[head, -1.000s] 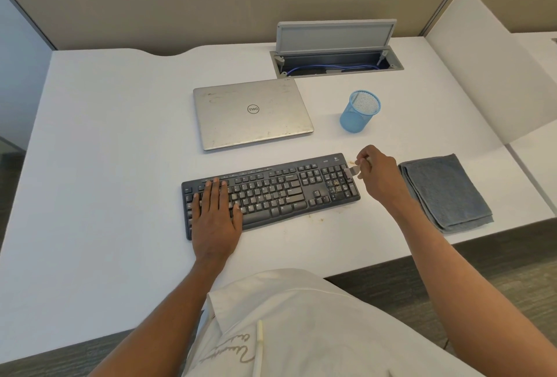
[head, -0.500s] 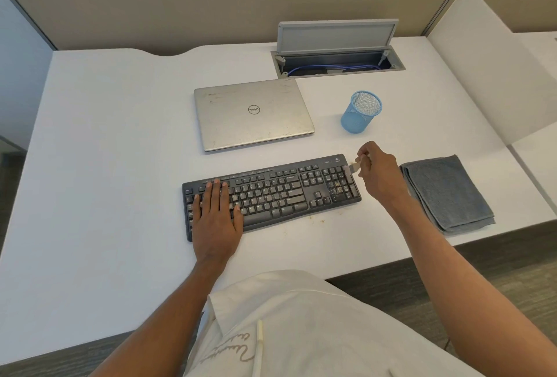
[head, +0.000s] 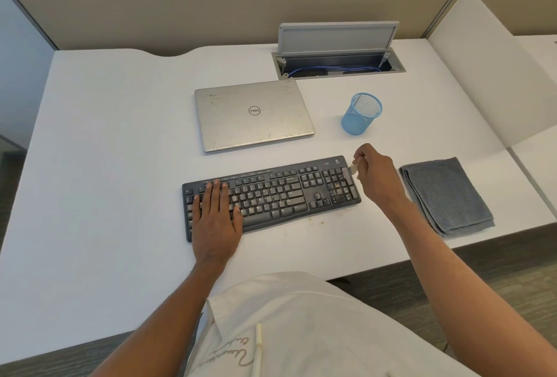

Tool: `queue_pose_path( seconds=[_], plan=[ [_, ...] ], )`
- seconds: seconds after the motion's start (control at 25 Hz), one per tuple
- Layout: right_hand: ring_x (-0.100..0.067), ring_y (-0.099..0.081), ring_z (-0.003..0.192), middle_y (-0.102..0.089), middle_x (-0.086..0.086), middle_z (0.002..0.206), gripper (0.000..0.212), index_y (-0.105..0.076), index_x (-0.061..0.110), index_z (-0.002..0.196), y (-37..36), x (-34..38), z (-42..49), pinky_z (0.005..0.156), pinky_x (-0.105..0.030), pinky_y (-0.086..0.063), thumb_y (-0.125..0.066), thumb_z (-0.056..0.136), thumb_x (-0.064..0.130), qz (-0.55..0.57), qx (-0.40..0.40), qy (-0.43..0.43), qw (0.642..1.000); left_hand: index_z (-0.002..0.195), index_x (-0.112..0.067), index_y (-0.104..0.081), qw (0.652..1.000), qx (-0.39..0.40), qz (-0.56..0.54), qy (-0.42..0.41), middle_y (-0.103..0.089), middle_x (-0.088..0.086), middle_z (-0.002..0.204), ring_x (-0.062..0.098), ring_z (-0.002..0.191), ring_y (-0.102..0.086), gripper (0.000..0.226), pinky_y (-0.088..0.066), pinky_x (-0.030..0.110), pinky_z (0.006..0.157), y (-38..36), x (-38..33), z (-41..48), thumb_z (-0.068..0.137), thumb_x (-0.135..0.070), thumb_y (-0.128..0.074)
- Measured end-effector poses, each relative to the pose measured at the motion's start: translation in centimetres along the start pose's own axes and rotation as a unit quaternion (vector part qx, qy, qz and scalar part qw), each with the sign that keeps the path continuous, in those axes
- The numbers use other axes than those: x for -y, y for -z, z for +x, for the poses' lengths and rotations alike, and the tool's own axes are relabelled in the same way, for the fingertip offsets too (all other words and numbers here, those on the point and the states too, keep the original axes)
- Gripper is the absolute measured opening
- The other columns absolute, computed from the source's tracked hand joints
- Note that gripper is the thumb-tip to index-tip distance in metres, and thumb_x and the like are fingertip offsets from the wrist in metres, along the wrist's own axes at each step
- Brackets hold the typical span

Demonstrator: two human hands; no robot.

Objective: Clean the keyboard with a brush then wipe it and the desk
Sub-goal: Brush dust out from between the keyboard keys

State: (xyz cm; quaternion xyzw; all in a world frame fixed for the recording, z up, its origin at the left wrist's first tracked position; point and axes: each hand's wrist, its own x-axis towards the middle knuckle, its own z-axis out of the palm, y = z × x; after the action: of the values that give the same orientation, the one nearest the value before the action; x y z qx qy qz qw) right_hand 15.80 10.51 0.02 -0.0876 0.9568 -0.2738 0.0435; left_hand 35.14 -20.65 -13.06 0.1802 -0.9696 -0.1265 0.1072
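— Left hand (head: 215, 220) state?
— Flat, palm down, fingers straight, pressing on the left end of the keyboard (head: 271, 195).
— Right hand (head: 376, 177)?
— Fingers curled, pinching a small brush (head: 351, 169). Pale brush head sits at the far right corner of the number pad. Can't tell if the bristles touch the keys.
— Keyboard position?
— Black, on the white desk (head: 105, 165), near the front edge, angled a bit, right end further back.
— Dirt?
— Brownish crumbs (head: 337, 188) on the number pad keys. A few specks (head: 316, 220) on the desk just in front of the keyboard.
— Cloth?
— Grey cloth (head: 449, 195), folded, on the desk right of the keyboard, not touched by either hand.
— Other stuff?
— Closed silver laptop (head: 253, 114) behind the keyboard, blue mesh cup (head: 361, 114) to its right, open cable hatch (head: 337, 64) at the back, lid up, blue cable inside.
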Motion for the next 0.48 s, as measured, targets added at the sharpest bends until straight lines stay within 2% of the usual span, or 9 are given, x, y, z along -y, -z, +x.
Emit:
queue_pose_path(
  seconds=[0.32, 0.48],
  plan=[
    [-0.034, -0.065, 0.073, -0.069, -0.012, 0.086, 0.016, -0.053, 0.016, 0.097, 0.05, -0.62, 0.81, 0.071, -0.052, -0.057, -0.038, 0.101, 0.011, -0.05, 0.047, -0.014, 0.998, 0.161, -0.006, -0.04, 1.0, -0.008, -0.002, 0.001, -0.039, 0.013, 0.168, 0.029, 0.158, -0.032, 0.063, -0.019, 0.054, 0.132, 0.05, -0.13, -0.13, 0.108, -0.038, -0.032],
    [-0.033, -0.063, 0.075, -0.067, -0.01, 0.083, 0.015, -0.052, 0.014, 0.098, 0.29, 0.07, 0.97, 0.067, -0.049, -0.055, -0.038, 0.103, 0.012, -0.016, 0.015, 0.002, 1.0, 0.162, -0.006, -0.04, 1.0, -0.005, 0.001, 0.002, -0.039, 0.013, 0.168, 0.029, 0.159, -0.031, 0.063, -0.019, 0.054, 0.131, -0.01, -0.14, -0.1, 0.108, -0.037, -0.032]
  ],
)
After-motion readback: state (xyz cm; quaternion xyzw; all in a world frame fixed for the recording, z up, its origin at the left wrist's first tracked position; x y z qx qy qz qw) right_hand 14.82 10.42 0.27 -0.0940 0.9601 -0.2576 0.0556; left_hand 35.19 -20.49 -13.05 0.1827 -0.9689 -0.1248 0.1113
